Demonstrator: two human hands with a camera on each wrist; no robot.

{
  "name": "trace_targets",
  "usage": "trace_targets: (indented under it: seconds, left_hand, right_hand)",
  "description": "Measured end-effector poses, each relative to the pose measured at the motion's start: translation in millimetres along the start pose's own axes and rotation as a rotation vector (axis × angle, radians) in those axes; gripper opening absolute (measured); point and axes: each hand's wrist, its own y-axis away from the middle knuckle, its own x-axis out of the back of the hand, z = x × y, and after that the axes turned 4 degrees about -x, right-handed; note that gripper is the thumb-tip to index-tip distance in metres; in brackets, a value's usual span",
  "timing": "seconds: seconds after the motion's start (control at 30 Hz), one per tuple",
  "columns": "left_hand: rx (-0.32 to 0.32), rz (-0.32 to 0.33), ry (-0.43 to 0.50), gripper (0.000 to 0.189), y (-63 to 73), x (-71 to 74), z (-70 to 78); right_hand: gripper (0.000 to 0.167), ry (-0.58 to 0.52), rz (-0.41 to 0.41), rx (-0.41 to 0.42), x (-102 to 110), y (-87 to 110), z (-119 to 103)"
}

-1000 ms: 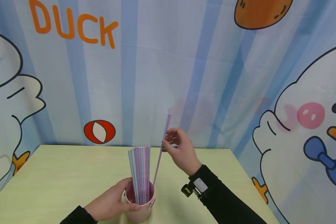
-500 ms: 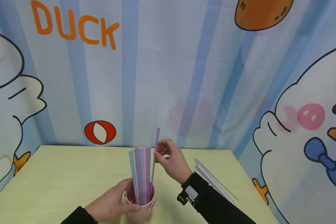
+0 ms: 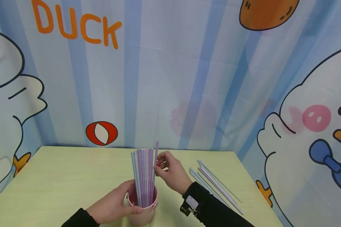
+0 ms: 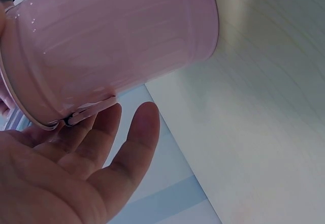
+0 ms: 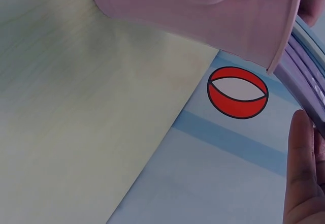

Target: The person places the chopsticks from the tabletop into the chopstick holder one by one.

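Note:
A small pink metal bucket [image 3: 142, 218] stands on the table, packed with upright pale blue and purple drinking straws [image 3: 143, 176]. My left hand [image 3: 113, 203] grips the bucket, its thumb across the front near the rim. In the left wrist view, its fingers [image 4: 144, 125] curve round the bucket's side by the handle. Between thumb and fingers my right hand [image 3: 172, 173] pinches one purple straw [image 3: 156, 146]. That straw stands nearly upright at the bundle's right edge, its top a little above the others and its lower end inside the bucket. The right wrist view shows the hand [image 5: 304, 178] beside the straws.
Several loose blue, purple and white straws [image 3: 217, 186] lie slanted on the right of the pale wooden table [image 3: 74, 176], partly behind my right sleeve [image 3: 216, 208]. A cartoon duck curtain [image 3: 164, 78] hangs right behind the table's far edge.
My right hand has moved left and down, bringing the purple straw from beside the bucket into it. The loose straws have come into sight from behind my sleeve. My left hand stays put.

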Motion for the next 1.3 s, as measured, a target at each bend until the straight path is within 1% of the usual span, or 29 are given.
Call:
trace_targets:
  seconds: [0.2, 0.4, 0.57, 0.8, 0.87, 0.97, 1.07, 1.17, 1.3]
  left_hand:
    - [0.011, -0.003, 0.005, 0.095, -0.1, 0.1, -0.9]
    - [0.014, -0.002, 0.004, 0.094, -0.5, 0.3, -1.7]
    - [0.018, -0.001, 0.006, 0.095, -0.4, 0.4, -2.0]
    - [-0.005, 0.005, 0.002, 0.093, 0.4, -0.9, -1.7]
    - [-0.007, 0.006, 0.001, 0.093, 0.9, -0.9, -2.0]
    - [-0.003, 0.007, -0.005, 0.094, 1.0, -0.9, -2.0]
    - [0.006, 0.009, -0.017, 0.095, 1.0, -1.0, -1.7]
    - [0.014, 0.013, -0.03, 0.096, 1.1, -1.1, -1.1]
    - [0.008, 0.016, -0.042, 0.095, 1.0, -0.8, -0.7]
  right_hand:
    - [0.023, 0.013, -0.023, -0.005, -4, 2.4, 5]
    - [0.023, 0.016, -0.041, -0.03, -6, 4.5, 8]
    - [0.023, 0.012, -0.05, -0.027, -7, 6.8, 11]
    - [0.022, 0.006, -0.067, -0.013, -8, 12.3, 14]
    - [0.023, 0.019, -0.072, -0.01, -7, 14.1, 15]
    - [0.025, 0.048, -0.073, -0.006, -1, 16.8, 19]
    - [0.026, 0.09, -0.068, -0.013, 9, 19.6, 25]
    - [0.026, 0.144, -0.058, -0.026, 23, 22.0, 33]
    - [0.024, 0.242, -0.026, -0.055, 47, 25.4, 52]
